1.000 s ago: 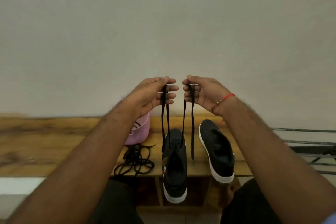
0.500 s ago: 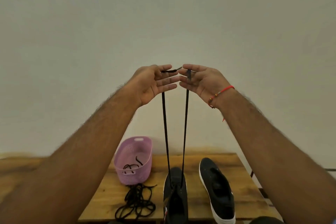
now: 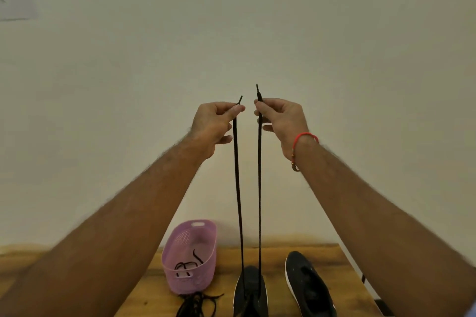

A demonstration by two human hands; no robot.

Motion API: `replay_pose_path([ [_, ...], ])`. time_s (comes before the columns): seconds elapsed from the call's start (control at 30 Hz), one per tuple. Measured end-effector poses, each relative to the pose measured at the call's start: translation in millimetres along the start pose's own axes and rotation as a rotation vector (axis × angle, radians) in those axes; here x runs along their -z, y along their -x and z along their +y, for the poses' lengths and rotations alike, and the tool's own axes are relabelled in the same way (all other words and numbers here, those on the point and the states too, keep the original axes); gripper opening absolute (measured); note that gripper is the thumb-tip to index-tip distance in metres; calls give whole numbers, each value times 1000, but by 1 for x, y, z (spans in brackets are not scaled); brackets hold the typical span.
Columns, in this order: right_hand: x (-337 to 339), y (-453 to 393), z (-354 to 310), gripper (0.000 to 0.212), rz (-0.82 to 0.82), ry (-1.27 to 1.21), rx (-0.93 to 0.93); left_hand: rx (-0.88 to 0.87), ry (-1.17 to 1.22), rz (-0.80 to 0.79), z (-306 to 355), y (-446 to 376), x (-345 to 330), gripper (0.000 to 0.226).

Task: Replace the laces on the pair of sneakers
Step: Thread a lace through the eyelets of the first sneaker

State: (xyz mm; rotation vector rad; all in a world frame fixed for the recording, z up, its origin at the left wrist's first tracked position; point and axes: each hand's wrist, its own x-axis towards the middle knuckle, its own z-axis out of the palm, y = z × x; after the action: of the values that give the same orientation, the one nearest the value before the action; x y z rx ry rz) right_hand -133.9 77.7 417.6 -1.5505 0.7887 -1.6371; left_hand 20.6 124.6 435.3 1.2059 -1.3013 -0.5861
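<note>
Starting at the left, a pink basket (image 3: 189,257) on the wooden surface (image 3: 273,256) holds a dark lace, and a loose tangle of black laces (image 3: 193,305) lies just in front of it. The left hand (image 3: 213,123) pinches one tip of a black lace (image 3: 238,188) between thumb and fingers, closed tight on it. The right hand (image 3: 279,117) pinches the other tip likewise. Both strands run taut down to the near sneaker (image 3: 249,293), apparently through its lowest eyelets only. Beside it, the right sneaker (image 3: 307,285) looks unlaced, so most of the lacing remains.
</note>
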Motion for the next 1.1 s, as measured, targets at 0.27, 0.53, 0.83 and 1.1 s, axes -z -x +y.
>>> replay_pose_path([
  [0.27, -9, -10, -7, 6, 42, -17, 15, -31, 94, 115, 9, -11, -13, 12],
  [0.53, -14, -19, -17, 5, 50, -26, 12, -6, 204, 107, 14, -19, -24, 12],
  [0.83, -18, -16, -11, 5, 4, -38, 26, 3, 231, 104, 9, -23, -23, 15],
  [1.1, 0, -9, 19, 8, -11, 20, 17, -173, -48, 163, -29, -21, -7, 6],
])
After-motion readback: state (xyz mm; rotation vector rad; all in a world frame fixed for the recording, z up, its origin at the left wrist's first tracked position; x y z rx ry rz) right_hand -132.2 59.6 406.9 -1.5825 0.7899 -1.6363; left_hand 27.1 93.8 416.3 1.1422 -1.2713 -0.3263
